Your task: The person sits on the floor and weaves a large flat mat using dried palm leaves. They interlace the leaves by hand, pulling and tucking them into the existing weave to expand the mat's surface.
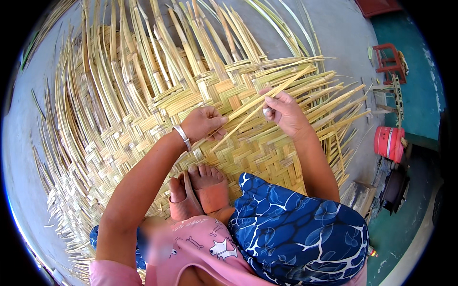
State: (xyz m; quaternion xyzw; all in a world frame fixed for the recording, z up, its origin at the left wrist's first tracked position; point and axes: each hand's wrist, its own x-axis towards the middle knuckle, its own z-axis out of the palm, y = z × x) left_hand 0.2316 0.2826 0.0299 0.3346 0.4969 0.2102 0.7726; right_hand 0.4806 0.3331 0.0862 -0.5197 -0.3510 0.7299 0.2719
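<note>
Beneath my feet lies a large woven mat (274,164) of flat, pale yellow split-cane strips. My left hand (204,123), with a bangle at its wrist, is closed low over the mat, thumb and fingers pinching a cane strip (244,110). That strip slants up and right to my right hand (286,110), whose thumb and fingers are also closed on it. A second thin strip (234,131) passes through the right-hand fingers and slopes down left, its lower end near the weave. Something pale wraps or covers one right fingertip; I cannot make out what.
Long unwoven cane ends (129,57) fan out from the mat's far and left sides; more stick out at right. My slippers (210,195) rest on the weave. At right are a red bucket (389,144), a red plastic chair (389,59) and a dark round object (395,190).
</note>
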